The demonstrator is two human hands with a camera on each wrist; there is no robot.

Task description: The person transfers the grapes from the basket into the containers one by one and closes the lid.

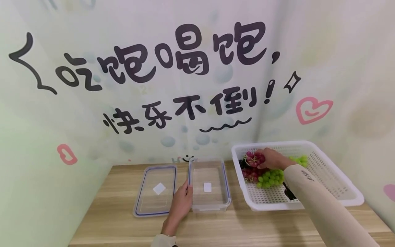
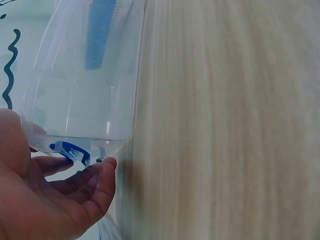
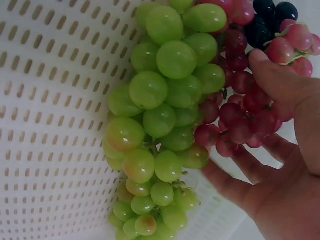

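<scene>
A clear rectangular food container [image 1: 213, 200] with blue trim stands uncovered on the wooden table. At its left side is my left hand [image 1: 182, 202], its fingers bent around the wall by a blue-edged latch [image 2: 72, 151] in the left wrist view. My right hand [image 1: 273, 159] reaches into a white perforated basket [image 1: 331, 171] and holds a bunch of red grapes [image 3: 250, 117], thumb on one side and fingers on the other. Beside that bunch lie green grapes [image 3: 175, 60]. Black grapes [image 3: 259, 31] and paler pink grapes [image 3: 281, 50] show behind the thumb.
Left of the container, a clear lid [image 1: 151, 199] with a blue seal lies flat on the table [image 1: 120, 192]. The basket's raised rim stands at the right. Behind everything rises a printed wall covering [image 1: 185, 144] with black lettering.
</scene>
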